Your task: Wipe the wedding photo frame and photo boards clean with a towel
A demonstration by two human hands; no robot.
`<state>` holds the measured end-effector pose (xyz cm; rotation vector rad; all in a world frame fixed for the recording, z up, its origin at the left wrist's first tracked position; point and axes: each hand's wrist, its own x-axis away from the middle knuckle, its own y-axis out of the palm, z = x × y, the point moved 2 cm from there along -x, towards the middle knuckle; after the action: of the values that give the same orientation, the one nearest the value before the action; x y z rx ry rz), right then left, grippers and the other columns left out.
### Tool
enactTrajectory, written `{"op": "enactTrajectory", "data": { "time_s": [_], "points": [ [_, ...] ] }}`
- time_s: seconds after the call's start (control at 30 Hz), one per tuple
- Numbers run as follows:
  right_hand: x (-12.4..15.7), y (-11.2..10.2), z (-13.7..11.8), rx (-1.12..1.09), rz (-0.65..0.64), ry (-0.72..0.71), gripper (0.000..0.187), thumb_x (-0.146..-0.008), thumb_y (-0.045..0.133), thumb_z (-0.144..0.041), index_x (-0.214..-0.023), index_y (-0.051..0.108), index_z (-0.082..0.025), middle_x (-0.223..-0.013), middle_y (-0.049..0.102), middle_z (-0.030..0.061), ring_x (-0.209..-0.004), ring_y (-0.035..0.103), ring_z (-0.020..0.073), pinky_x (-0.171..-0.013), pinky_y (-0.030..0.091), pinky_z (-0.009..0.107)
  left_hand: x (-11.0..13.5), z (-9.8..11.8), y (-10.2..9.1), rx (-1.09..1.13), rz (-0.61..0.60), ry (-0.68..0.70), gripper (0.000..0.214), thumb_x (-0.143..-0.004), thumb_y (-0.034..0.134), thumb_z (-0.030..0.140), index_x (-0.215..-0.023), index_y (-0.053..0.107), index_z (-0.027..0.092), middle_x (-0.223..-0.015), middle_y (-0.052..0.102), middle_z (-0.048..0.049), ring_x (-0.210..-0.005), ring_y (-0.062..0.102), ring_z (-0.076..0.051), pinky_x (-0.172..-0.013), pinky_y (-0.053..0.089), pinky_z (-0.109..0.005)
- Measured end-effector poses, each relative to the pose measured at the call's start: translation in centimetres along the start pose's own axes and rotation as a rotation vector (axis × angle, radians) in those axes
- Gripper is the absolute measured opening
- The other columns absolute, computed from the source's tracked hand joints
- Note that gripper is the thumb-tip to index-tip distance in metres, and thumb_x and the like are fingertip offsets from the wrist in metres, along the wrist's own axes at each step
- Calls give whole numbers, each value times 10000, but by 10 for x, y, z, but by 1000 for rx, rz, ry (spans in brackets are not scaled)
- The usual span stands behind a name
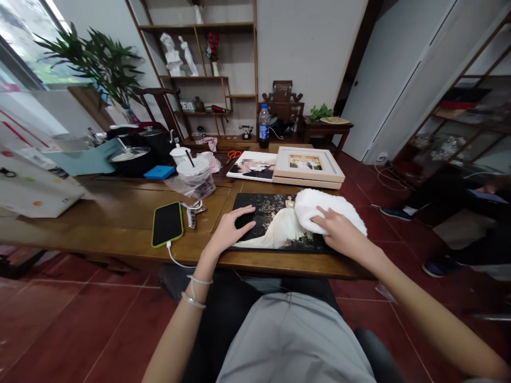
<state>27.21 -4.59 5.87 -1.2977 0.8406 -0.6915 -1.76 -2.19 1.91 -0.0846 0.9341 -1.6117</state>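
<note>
A dark photo panel [271, 223], printed with a figure in a long white dress, lies flat near the table's front edge. My left hand [231, 229] rests on the panel's left end, thumb and fingers spread apart. On the right end, my right hand [339, 231] grips a fluffy white cloth [327, 205] and presses it against the panel. The cloth covers the panel's right part, so that area is hidden. Just behind the panel are a white-framed picture [285, 158] and a flat photo print [243, 169].
Left of the panel lie a charging phone [167, 224] and a crumpled silvery wrapper [194, 213]. Behind them stand a bagged cup [194, 173], a blue box [159, 172], orange-handled scissors [234, 155] and a cola bottle [264, 127]. Another person's legs [431, 199] show at right.
</note>
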Motion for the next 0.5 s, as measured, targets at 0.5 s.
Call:
{"op": "enactTrajectory", "data": {
  "time_s": [0.5],
  "points": [
    [-30,1,-78,-196,48,-370,501,-678,500,-9,-1156,536,-156,-1351,433,170,-1290,325,263,-1065,241,460,-1,-5,0,-58,-6,9,383,-825,539,291,-1192,570,185,-1251,575,-68,-1174,515,-201,-1043,363,-368]
  ]
}}
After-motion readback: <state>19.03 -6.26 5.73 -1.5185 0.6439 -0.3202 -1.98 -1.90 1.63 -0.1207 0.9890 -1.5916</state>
